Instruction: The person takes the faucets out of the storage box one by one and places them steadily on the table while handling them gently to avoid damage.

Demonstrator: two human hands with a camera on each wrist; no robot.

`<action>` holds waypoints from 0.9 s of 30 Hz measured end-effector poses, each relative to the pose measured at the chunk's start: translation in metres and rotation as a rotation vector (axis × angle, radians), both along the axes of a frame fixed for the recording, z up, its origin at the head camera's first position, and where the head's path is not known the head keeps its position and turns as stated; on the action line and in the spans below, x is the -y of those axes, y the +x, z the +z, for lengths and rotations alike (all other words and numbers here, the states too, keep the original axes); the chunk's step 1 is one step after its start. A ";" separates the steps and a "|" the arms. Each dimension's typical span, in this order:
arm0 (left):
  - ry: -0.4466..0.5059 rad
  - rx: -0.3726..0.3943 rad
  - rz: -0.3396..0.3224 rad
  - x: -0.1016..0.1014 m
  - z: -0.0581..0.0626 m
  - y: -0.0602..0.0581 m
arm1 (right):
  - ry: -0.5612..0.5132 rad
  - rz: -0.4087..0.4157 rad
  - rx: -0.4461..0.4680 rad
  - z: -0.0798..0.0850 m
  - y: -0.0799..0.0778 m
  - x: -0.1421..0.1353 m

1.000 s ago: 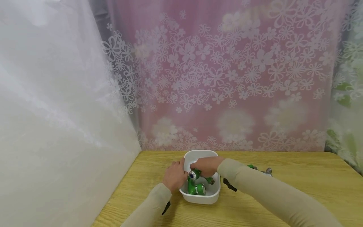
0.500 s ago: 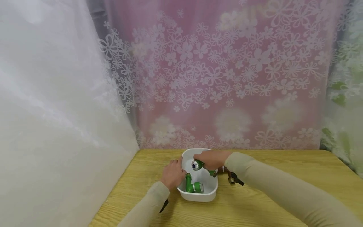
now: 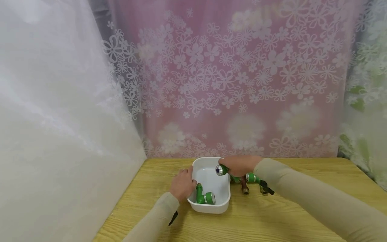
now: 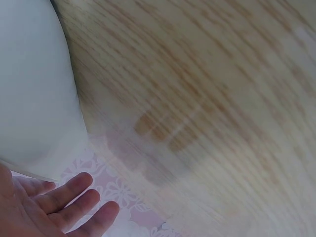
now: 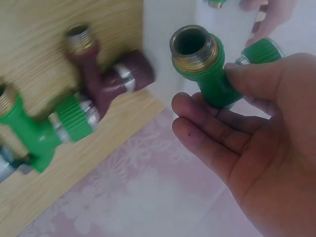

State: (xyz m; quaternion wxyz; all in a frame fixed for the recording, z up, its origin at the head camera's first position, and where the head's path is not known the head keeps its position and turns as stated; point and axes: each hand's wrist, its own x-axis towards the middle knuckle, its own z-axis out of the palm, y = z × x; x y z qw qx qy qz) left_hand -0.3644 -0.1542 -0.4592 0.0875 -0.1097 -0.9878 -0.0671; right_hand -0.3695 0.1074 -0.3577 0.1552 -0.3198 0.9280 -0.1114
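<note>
My right hand (image 3: 242, 164) holds a green angle valve (image 3: 222, 170) over the right rim of a white plastic basin (image 3: 208, 209). In the right wrist view, thumb and fingers pinch the valve's body, and its brass threaded end faces the camera. A second green angle valve (image 3: 202, 198) lies inside the basin at the near left. My left hand (image 3: 182, 185) rests at the basin's left rim, thumb at the edge. The left wrist view shows its fingers (image 4: 69, 195) loosely extended past the basin's outer wall (image 4: 34, 89).
Right of the basin, a dark red angle valve (image 5: 101, 79) and another green angle valve (image 5: 37, 131) lie on the wooden table (image 3: 145, 208). A silver metal part (image 5: 6, 163) shows beside them. A pink flowered curtain (image 3: 242, 84) hangs behind the table, with white sheeting (image 3: 60, 117) at left.
My right hand has lifted the green angle valve from inside the basin and carried it right, to the rim. The left hand has stayed at the left rim.
</note>
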 end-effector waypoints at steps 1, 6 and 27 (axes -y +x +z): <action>0.001 -0.001 -0.002 0.000 0.000 0.000 | 0.001 -0.002 -0.005 0.000 0.000 -0.004; 0.006 0.005 -0.002 0.001 0.000 0.000 | 0.011 -0.018 -0.020 -0.003 -0.001 -0.027; 0.021 0.013 -0.005 -0.001 0.002 0.001 | 0.086 -0.107 -0.020 -0.017 0.004 -0.116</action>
